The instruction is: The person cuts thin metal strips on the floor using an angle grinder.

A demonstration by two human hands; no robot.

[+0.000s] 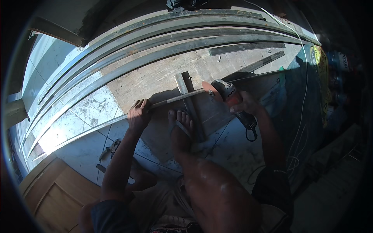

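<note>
My right hand (246, 105) is wrapped round the body of an angle grinder (228, 93) with a red and grey housing. Its orange-brown disc (210, 90) stands at the long thin metal bar (167, 101); whether it touches the metal I cannot tell. Farther left, my left hand (139, 114) grips the same bar, fingers curled over it. A short metal piece (190, 106) lies crosswise beneath the bar. Between my hands, my foot in a flip-flop (181, 125) rests beside that crosspiece.
Several long metal bars (163, 46) lie across the far side, with shorter offcuts (248, 48) nearby. Pliers (113, 146) lie on the tiles left of my left forearm. A wooden panel (58, 190) is at lower left. A white cable (306, 77) runs down the right.
</note>
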